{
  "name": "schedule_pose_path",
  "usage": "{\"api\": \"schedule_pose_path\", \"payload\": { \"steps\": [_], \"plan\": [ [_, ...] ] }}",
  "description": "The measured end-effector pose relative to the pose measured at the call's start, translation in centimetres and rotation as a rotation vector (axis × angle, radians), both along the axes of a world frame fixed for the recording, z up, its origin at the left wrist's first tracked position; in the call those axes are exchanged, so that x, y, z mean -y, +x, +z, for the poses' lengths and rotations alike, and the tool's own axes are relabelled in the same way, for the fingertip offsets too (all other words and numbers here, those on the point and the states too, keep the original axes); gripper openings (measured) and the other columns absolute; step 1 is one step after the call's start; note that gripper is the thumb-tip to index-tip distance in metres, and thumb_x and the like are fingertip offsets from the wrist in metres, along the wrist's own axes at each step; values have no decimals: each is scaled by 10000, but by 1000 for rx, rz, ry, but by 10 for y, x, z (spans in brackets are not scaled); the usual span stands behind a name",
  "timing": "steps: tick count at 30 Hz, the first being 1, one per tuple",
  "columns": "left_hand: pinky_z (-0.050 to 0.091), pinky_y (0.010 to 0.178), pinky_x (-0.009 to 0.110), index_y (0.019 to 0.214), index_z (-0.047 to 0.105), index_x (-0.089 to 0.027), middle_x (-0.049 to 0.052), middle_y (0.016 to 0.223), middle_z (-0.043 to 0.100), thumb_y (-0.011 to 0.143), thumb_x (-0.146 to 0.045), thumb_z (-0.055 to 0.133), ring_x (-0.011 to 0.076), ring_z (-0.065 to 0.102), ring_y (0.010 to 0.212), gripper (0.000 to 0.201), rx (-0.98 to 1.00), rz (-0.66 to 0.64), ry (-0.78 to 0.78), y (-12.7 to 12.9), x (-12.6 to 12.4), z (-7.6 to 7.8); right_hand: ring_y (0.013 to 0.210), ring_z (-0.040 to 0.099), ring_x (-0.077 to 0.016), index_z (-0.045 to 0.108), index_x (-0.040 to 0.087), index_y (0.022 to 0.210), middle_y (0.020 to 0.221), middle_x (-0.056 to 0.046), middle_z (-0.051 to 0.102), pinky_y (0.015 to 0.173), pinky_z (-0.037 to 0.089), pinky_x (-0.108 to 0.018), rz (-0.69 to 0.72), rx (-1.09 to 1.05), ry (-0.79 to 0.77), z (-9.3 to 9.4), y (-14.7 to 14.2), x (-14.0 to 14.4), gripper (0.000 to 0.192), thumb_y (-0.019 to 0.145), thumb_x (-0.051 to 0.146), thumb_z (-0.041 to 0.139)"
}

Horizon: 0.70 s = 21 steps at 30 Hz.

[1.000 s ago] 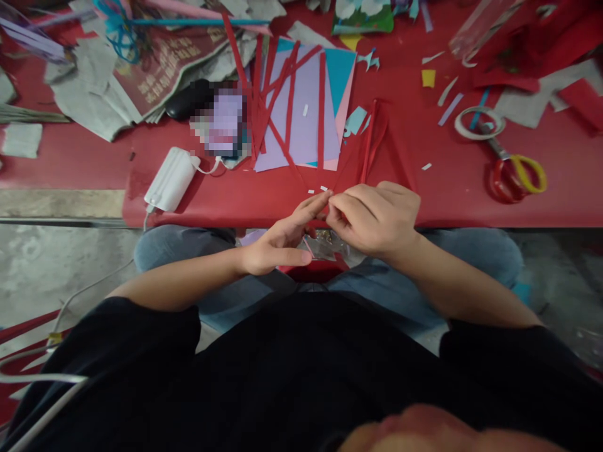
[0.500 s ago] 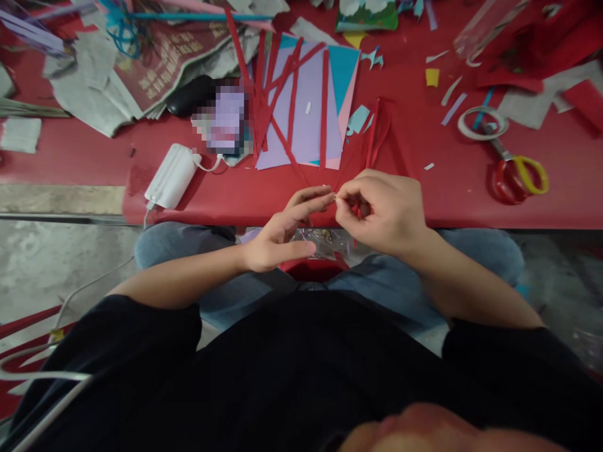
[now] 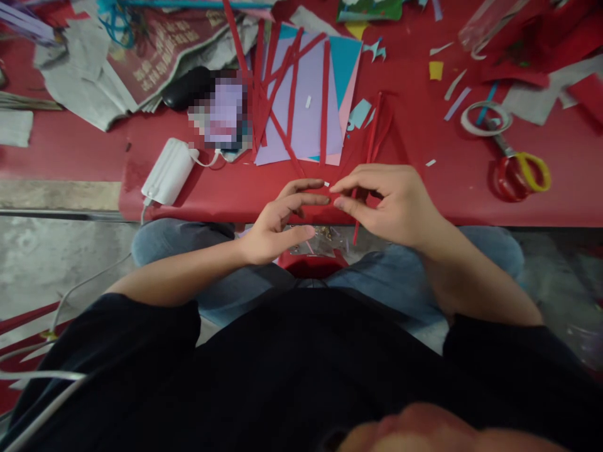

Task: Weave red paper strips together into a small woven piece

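My left hand (image 3: 282, 220) is over the table's front edge, fingers stretched out and apart, the thumb apart from them. A tiny white piece (image 3: 326, 184) shows at the tip of its index finger; whether it clings to the finger or lies on the table is unclear. Close by on the right, my right hand (image 3: 393, 204) has its index finger and thumb parted, nothing visible between their tips. A thin red strip (image 3: 372, 135) passes under the right hand, and its lower end sticks out below past the table edge; I cannot tell if the curled fingers touch it.
Ahead lie lilac paper sheets (image 3: 311, 75) with several red strips across them. A white power bank (image 3: 168, 171) with a cable is at left, near a black mouse-like object (image 3: 188, 88). Scissors (image 3: 522, 169) and a tape roll (image 3: 486, 119) lie at right, among paper scraps.
My right thumb and index finger have come apart from their pinch at my left fingertips. The right hand has drawn slightly away, and the tiny white piece now shows by the left index finger.
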<state>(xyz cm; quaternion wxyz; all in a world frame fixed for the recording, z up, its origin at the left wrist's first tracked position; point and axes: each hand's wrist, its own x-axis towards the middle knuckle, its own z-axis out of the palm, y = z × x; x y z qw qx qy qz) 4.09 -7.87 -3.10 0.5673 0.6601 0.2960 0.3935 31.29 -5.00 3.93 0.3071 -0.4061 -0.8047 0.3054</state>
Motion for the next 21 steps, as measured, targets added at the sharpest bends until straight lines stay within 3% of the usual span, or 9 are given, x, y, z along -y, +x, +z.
{"api": "schedule_pose_path", "payload": {
  "steps": [5, 14, 21],
  "plan": [
    [580, 1129, 541, 1523, 766, -342, 158, 1713, 550, 887, -545, 911, 435, 555, 1563, 683, 2, -8, 20, 1, -1, -3, 820, 746, -195, 822, 277, 1067, 983, -23, 830, 744, 559, -361, -19, 105, 117, -3, -8, 11, 142, 1055, 220, 693],
    [597, 1086, 454, 1569, 742, -346, 134, 1779, 503, 922, -490, 887, 417, 523, 1615, 679, -14, -48, -44, 0, -3, 1, 705, 636, -161, 725, 191, 979, 910, -31, 763, 614, 301, -349, -67, 349, 237, -12, -16, 12, 102, 999, 187, 625],
    [648, 998, 416, 1491, 798, -315, 132, 1830, 455, 921, -480, 897, 409, 614, 1537, 601, 118, -57, -211, 1, -4, -1, 750, 656, -169, 672, 196, 953, 896, -29, 738, 624, 317, -325, -72, 267, 199, -19, -17, 10, 88, 954, 184, 585]
  ]
}}
